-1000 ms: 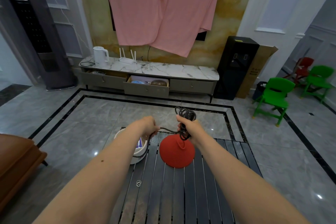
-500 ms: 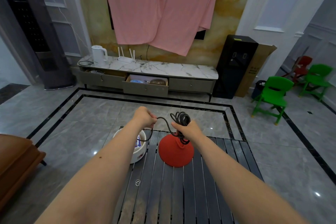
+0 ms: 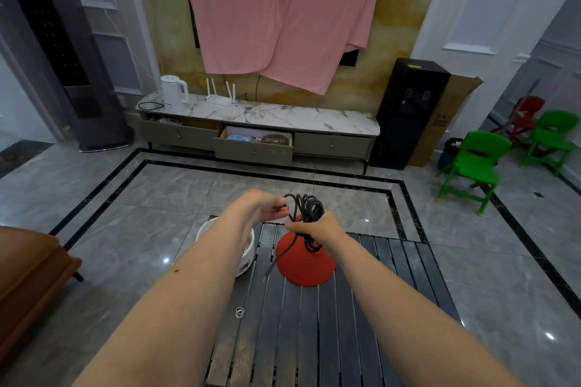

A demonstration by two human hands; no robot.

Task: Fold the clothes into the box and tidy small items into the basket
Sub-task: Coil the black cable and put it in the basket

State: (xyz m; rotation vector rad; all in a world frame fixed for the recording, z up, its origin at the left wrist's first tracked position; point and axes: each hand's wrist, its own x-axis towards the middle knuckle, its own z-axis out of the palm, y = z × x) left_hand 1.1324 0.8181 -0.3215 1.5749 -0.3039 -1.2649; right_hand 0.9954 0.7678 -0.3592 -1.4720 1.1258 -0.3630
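A dark cable [image 3: 307,208] is bundled in loops above the far end of the black slatted table [image 3: 314,324]. My right hand [image 3: 320,228] grips the bundle at its middle. My left hand [image 3: 267,206] pinches one strand of the cable just left of the loops. Below the hands a red cone-shaped fabric item [image 3: 303,264] stands on the table, and a loose cable end hangs down its left side. A white round basket [image 3: 243,261] sits at the table's far left corner, mostly hidden by my left forearm.
Small white rings [image 3: 239,311] lie on the table's left edge. A brown sofa [image 3: 28,276] stands at the left. A marble TV cabinet [image 3: 261,122] with open drawers lines the far wall under a pink hanging cloth [image 3: 283,9]. Green chairs [image 3: 471,166] stand at the right.
My left hand has risen and moved right, close up to the loops. The slack strand between the hands has shortened and the bundle has grown by a loop.
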